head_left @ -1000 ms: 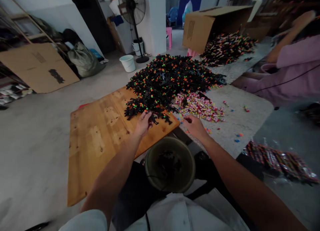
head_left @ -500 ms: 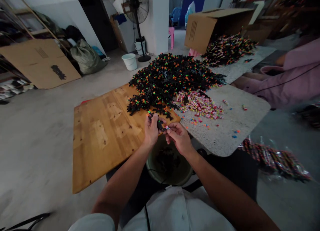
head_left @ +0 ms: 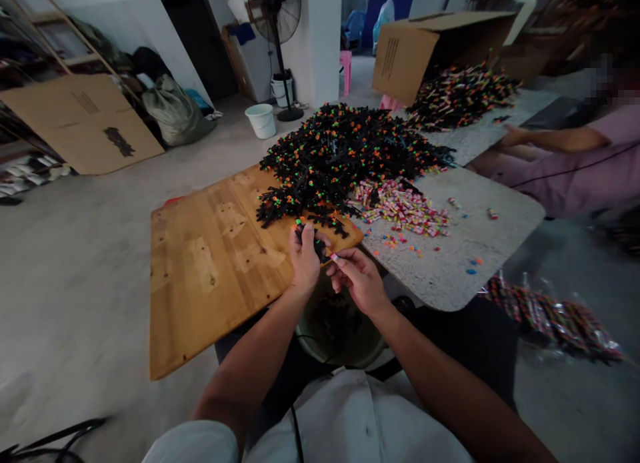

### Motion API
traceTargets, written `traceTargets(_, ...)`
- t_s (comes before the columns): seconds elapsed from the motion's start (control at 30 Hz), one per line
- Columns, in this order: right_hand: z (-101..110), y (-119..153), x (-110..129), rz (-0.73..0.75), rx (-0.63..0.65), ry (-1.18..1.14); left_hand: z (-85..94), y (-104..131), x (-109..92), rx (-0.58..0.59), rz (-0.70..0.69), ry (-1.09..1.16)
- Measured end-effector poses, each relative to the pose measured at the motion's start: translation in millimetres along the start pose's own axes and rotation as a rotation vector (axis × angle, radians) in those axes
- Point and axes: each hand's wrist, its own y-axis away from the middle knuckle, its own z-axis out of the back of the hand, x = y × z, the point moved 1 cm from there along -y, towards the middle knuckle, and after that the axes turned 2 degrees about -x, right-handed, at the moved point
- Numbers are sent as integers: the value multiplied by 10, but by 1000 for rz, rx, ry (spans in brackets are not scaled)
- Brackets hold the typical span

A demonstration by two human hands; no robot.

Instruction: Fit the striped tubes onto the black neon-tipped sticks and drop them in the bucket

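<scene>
My left hand is closed around several small black plastic pieces with orange and green tips, above the near edge of the wooden board. Beside it, my right hand pinches a small pink-and-white wrapped tube, its end against the black pieces. Just beyond my hands rises a big heap of the same black pieces. To its right lies a pile of pink-and-white tubes on the grey tabletop. Below my hands, between my legs, stands a bucket with dark pieces in it.
The wooden board spans the left, next to the speckled grey table. A tipped cardboard box spills more pieces at the back. Another person's arm is at the right. Bagged pieces lie at lower right.
The view has shifted slightly. My hands keep nearly the same grip, the tube still at the black pieces. At the right, the other person's forearm and hand now show over their lap.
</scene>
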Motion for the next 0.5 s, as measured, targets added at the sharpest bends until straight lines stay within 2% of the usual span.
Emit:
traceTargets(0.33,12,66,-42,-50,-1,-21,-3,9,11,-33,7,-27)
traceTargets(0.5,-41,88,-35,-16,5,30,-23,32,9,-89,-55,-56)
